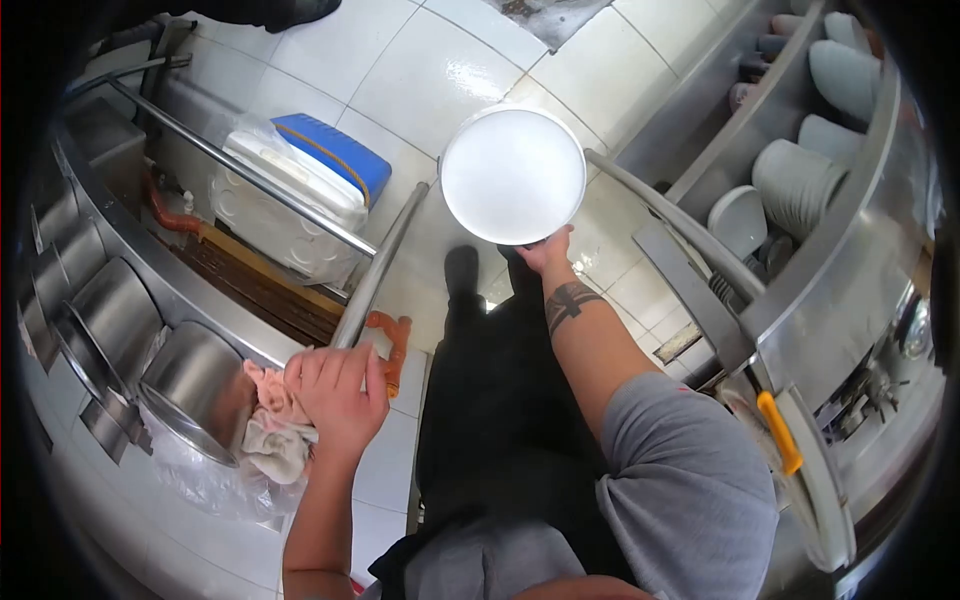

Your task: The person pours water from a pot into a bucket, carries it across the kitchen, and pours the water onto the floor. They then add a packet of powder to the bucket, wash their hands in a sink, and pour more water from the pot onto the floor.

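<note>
- Right hand (545,252) pinching near rim of white plate (512,175), held flat over tiled floor (420,70), centre far.
- Left hand (335,390) closed around pink cloth (275,430), near left, just beside steel pot (195,385).
- White cooler box (290,195) with blue lid, far left, behind steel rail (250,175).
- Stacked grey bowls (795,180) on right rack.
- Orange handle (780,430) near right.
- No readable writing or brand anywhere.

One head-worn view — steeply down, close over hands, perhaps fisheye, floor below.
</note>
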Motion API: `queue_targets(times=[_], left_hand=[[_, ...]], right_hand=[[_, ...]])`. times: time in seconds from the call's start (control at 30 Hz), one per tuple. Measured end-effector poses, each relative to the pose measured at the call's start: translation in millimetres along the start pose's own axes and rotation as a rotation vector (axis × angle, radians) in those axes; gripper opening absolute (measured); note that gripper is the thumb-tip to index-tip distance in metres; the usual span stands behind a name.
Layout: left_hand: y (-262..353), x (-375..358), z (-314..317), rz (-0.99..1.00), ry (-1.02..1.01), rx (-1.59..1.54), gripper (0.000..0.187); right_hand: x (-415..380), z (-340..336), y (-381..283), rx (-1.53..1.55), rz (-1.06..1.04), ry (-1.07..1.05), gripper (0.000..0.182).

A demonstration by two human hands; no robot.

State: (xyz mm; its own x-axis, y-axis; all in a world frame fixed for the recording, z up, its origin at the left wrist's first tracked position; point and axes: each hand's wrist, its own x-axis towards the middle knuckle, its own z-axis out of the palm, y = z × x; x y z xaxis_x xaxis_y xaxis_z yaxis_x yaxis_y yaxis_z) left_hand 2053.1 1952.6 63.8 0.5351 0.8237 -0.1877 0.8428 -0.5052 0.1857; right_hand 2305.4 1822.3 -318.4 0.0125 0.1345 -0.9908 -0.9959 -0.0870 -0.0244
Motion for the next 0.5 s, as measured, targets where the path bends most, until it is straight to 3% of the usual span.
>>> queue_targets(times=[0.13, 0.27, 0.3, 0.4, 0.5], left_hand=[[-3.6, 2.2, 2.8, -0.056, -0.061, -0.001, 0.015], [0.8, 11.6, -1.3, -0.071, -0.039, 0.030, 0.015], [-0.1, 10.5, -2.2, -0.077, -0.060, 0.016, 0.016], [-2.8, 9.8, -3.4, -0.083, -0.078, 0.022, 0.017], [-4.3, 7.5, 0.1, -0.087, -0.077, 0.021, 0.018]], right_hand=[[38.0, -15.6, -12.8, 0.007, -0.084, -0.035, 0.078], [4.7, 17.1, -17.0, -0.223, -0.111, 0.335, 0.074], [20.4, 13.1, -20.4, -0.105, -0.293, 0.230, 0.072], [41.8, 22.1, -70.3, -0.266, -0.365, -0.047, 0.075], [39.2, 37.4, -90.6, -0.408, -0.292, 0.081, 0.077]])
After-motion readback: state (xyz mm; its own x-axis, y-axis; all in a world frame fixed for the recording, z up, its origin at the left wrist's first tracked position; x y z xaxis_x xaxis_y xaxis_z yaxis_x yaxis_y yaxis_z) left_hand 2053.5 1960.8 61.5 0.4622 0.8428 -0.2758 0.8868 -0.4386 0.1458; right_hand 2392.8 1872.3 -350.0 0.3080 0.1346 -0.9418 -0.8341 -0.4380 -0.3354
